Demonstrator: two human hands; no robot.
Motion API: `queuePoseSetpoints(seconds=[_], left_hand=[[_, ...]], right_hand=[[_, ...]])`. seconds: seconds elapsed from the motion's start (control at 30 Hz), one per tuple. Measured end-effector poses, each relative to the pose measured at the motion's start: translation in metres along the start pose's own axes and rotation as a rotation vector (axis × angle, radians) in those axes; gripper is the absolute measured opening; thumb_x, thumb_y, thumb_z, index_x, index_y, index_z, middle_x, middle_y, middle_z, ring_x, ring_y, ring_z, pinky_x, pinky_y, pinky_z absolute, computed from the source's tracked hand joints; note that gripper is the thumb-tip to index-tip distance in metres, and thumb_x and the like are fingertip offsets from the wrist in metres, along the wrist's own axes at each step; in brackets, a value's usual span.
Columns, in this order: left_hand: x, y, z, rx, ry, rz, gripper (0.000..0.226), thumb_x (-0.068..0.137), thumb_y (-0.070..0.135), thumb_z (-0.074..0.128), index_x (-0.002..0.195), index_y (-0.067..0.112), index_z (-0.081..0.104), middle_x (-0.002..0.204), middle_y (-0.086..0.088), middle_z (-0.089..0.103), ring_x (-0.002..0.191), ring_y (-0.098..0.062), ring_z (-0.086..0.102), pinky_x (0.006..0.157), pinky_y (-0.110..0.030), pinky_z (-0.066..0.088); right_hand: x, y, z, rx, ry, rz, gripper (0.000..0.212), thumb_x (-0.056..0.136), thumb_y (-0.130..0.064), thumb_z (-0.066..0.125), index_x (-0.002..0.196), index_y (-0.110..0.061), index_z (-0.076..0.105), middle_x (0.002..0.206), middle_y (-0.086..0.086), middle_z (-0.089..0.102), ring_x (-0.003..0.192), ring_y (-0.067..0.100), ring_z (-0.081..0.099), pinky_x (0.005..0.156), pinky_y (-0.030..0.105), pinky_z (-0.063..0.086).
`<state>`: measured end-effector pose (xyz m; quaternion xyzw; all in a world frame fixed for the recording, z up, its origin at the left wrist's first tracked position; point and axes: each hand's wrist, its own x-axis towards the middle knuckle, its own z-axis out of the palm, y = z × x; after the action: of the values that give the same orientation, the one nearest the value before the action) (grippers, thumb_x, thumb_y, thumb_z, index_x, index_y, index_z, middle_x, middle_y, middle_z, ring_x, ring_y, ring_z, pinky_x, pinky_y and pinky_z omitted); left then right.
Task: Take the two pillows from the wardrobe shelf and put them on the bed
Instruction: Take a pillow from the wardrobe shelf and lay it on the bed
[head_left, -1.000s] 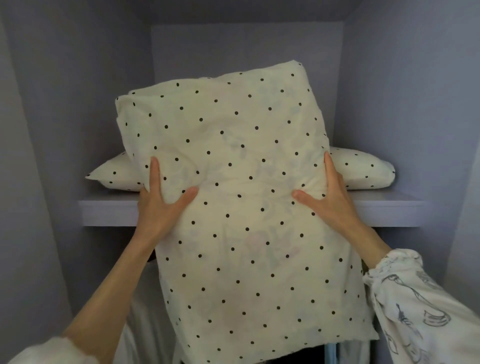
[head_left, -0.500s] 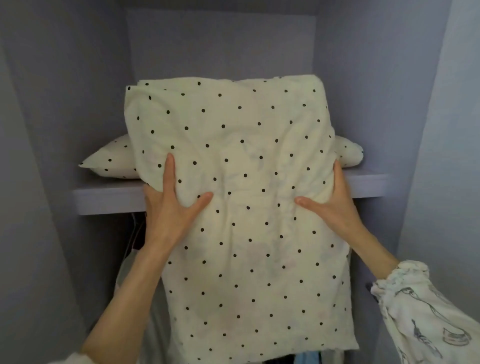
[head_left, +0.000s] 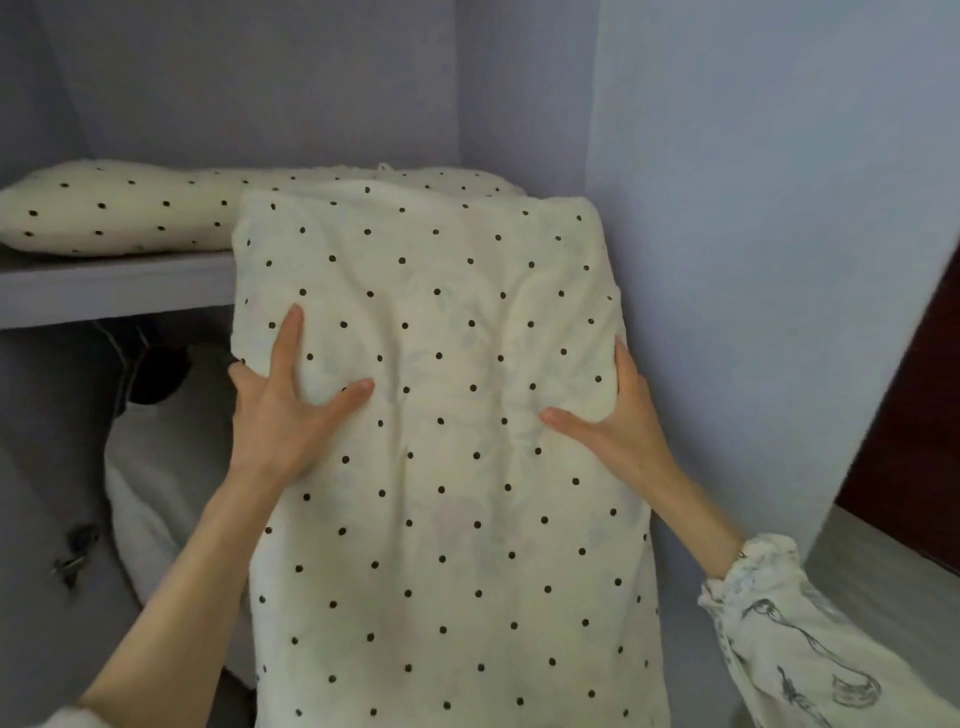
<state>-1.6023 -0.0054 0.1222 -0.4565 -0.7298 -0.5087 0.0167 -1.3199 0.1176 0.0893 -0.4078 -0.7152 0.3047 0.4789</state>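
A cream pillow with black dots (head_left: 447, 467) hangs upright in front of me, clear of the wardrobe shelf (head_left: 114, 288). My left hand (head_left: 280, 410) grips its left edge, thumb pressed into the front. My right hand (head_left: 618, 431) grips its right edge the same way. A second dotted pillow (head_left: 119, 208) lies flat on the shelf behind, its right part hidden by the held one. The bed is out of view.
The wardrobe side wall (head_left: 727, 260) stands close on the right, with a dark door or panel (head_left: 914, 415) beyond it. Below the shelf hang clothes, including a white garment (head_left: 150, 493) on hangers at the left.
The held pillow has come lower and to the right, away from the shelf. My view has swung right, so the shelf pillow now sits at the far left.
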Motion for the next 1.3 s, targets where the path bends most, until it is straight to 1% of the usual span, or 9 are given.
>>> queuePoseSetpoints(seconds=[0.1, 0.23, 0.43, 0.57, 0.73, 0.83, 1.0, 1.17, 1.3], left_hand=[[-0.042, 0.013, 0.011, -0.012, -0.059, -0.002, 0.090, 0.061, 0.066, 0.069, 0.124, 0.074, 0.004, 0.139, -0.009, 0.022, 0.120, -0.037, 0.043, 0.102, -0.045, 0.036], [-0.099, 0.017, 0.029, -0.015, -0.170, 0.001, 0.092, 0.060, 0.069, 0.068, 0.122, 0.077, 0.000, 0.139, -0.011, 0.024, 0.113, -0.040, 0.047, 0.096, -0.049, 0.039], [-0.183, 0.017, 0.081, -0.082, -0.431, -0.023, 0.093, 0.060, 0.065, 0.071, 0.123, 0.076, 0.003, 0.139, -0.010, 0.024, 0.117, -0.039, 0.046, 0.098, -0.049, 0.036], [-0.240, 0.021, 0.116, -0.158, -0.572, -0.011, 0.098, 0.055, 0.065, 0.072, 0.127, 0.071, 0.006, 0.135, -0.010, 0.026, 0.120, -0.035, 0.041, 0.102, -0.048, 0.034], [-0.298, 0.034, 0.149, -0.316, -0.812, 0.062, 0.097, 0.057, 0.062, 0.074, 0.125, 0.072, 0.006, 0.148, -0.007, 0.017, 0.133, -0.028, 0.030, 0.109, -0.048, 0.029], [-0.326, 0.050, 0.170, -0.376, -0.928, 0.117, 0.095, 0.058, 0.063, 0.071, 0.126, 0.071, 0.006, 0.149, -0.007, 0.017, 0.134, -0.025, 0.027, 0.111, -0.044, 0.026], [-0.372, 0.093, 0.205, -0.352, -1.093, 0.174, 0.095, 0.062, 0.058, 0.074, 0.128, 0.069, 0.006, 0.138, -0.015, 0.019, 0.127, -0.033, 0.032, 0.109, -0.048, 0.028], [-0.408, 0.150, 0.264, -0.456, -1.215, 0.280, 0.095, 0.066, 0.053, 0.074, 0.136, 0.058, 0.010, 0.148, -0.006, 0.020, 0.136, -0.020, 0.024, 0.113, -0.043, 0.022], [-0.427, 0.209, 0.320, -0.516, -1.226, 0.294, 0.094, 0.066, 0.052, 0.075, 0.135, 0.060, 0.012, 0.149, -0.003, 0.017, 0.132, -0.011, 0.022, 0.109, -0.033, 0.021]], right_hand=[[-0.054, 0.007, -0.032, -0.051, 0.054, 0.070, 0.118, 0.047, -0.066, 0.076, 0.141, -0.046, 0.009, 0.143, -0.010, 0.030, 0.120, 0.000, 0.034, 0.107, 0.040, 0.033], [-0.137, 0.021, -0.062, -0.108, 0.165, 0.170, 0.113, 0.049, -0.067, 0.074, 0.138, -0.052, 0.007, 0.129, -0.016, 0.033, 0.111, 0.001, 0.036, 0.094, 0.031, 0.035], [-0.252, 0.051, -0.104, -0.232, 0.271, 0.439, 0.116, 0.053, -0.066, 0.074, 0.138, -0.050, -0.002, 0.134, -0.012, 0.027, 0.124, 0.018, 0.037, 0.100, 0.044, 0.035], [-0.321, 0.063, -0.132, -0.298, 0.400, 0.557, 0.114, 0.054, -0.060, 0.077, 0.141, -0.043, 0.007, 0.136, -0.005, 0.032, 0.121, 0.018, 0.040, 0.099, 0.044, 0.038], [-0.397, 0.064, -0.161, -0.413, 0.555, 0.700, 0.112, 0.056, -0.050, 0.081, 0.141, -0.042, 0.008, 0.134, -0.001, 0.034, 0.122, 0.020, 0.039, 0.097, 0.043, 0.036], [-0.433, 0.064, -0.177, -0.454, 0.651, 0.766, 0.112, 0.057, -0.049, 0.081, 0.141, -0.043, 0.008, 0.133, -0.001, 0.034, 0.119, 0.019, 0.040, 0.091, 0.037, 0.036], [-0.484, 0.062, -0.214, -0.495, 0.818, 0.845, 0.110, 0.053, -0.055, 0.080, 0.137, -0.051, 0.008, 0.117, -0.014, 0.033, 0.100, 0.005, 0.036, 0.084, 0.032, 0.035], [-0.504, 0.079, -0.271, -0.536, 0.936, 0.887, 0.109, 0.052, -0.057, 0.079, 0.136, -0.052, 0.009, 0.122, -0.010, 0.037, 0.098, 0.003, 0.038, 0.083, 0.033, 0.037], [-0.493, 0.106, -0.335, -0.538, 0.988, 0.851, 0.109, 0.052, -0.058, 0.077, 0.136, -0.053, 0.008, 0.119, -0.013, 0.035, 0.103, 0.005, 0.039, 0.085, 0.033, 0.037]])
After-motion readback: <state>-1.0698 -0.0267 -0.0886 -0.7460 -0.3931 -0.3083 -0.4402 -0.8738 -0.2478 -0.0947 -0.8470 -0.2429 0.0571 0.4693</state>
